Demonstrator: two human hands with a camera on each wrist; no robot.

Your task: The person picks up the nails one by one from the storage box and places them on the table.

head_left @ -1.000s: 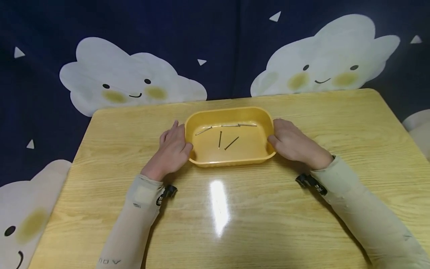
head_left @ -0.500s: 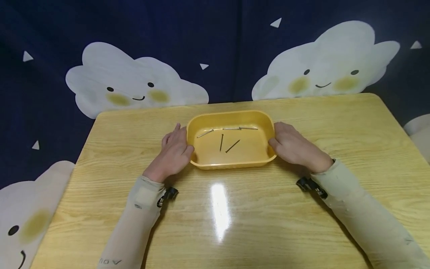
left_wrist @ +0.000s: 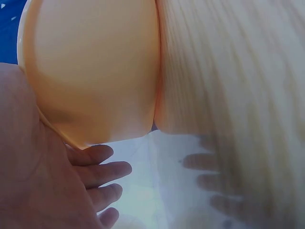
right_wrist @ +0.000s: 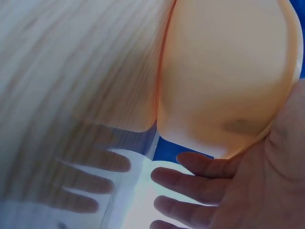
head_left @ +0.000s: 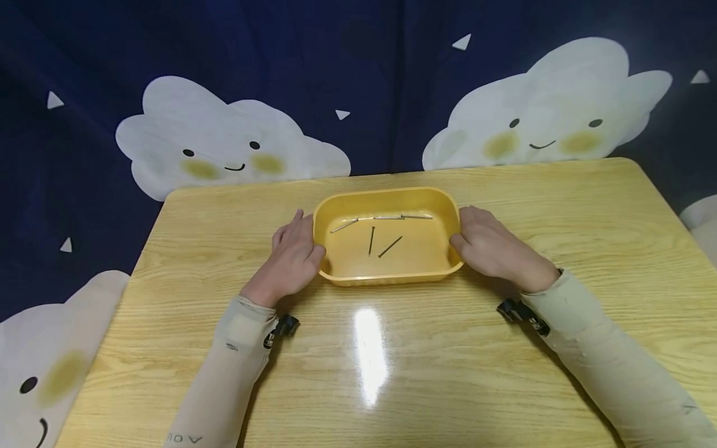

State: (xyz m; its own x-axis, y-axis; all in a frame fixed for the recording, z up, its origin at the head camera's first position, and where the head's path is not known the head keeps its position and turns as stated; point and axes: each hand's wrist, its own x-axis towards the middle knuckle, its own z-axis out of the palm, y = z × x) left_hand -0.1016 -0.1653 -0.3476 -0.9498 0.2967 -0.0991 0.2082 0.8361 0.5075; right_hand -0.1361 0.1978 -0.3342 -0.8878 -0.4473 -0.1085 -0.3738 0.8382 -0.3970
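A yellow rectangular plastic tray (head_left: 386, 278) with rounded corners sits on the table between my two hands. Inside it lie several slim dark nails (head_left: 390, 247), some in a row along the far side and others apart near the middle. My left hand (head_left: 289, 258) holds the tray's left end, thumb over the rim and fingers outside. At the right end, my right hand (head_left: 490, 244) grips the rim the same way. In the left wrist view, the fingers (left_wrist: 107, 174) extend past the tray's outer wall; the right wrist view shows the other hand's fingers (right_wrist: 190, 183) likewise.
The tray stands on a glossy wood-grain table (head_left: 437, 373), near its far edge. Behind hangs a dark blue curtain (head_left: 386, 74) printed with smiling clouds. A bright light reflection (head_left: 371, 354) lies on the tabletop in front of the tray.
The head view has shifted a little, so the whole scene sits slightly lower and further right. Both hands keep their hold on the tray, and the nails lie as before.
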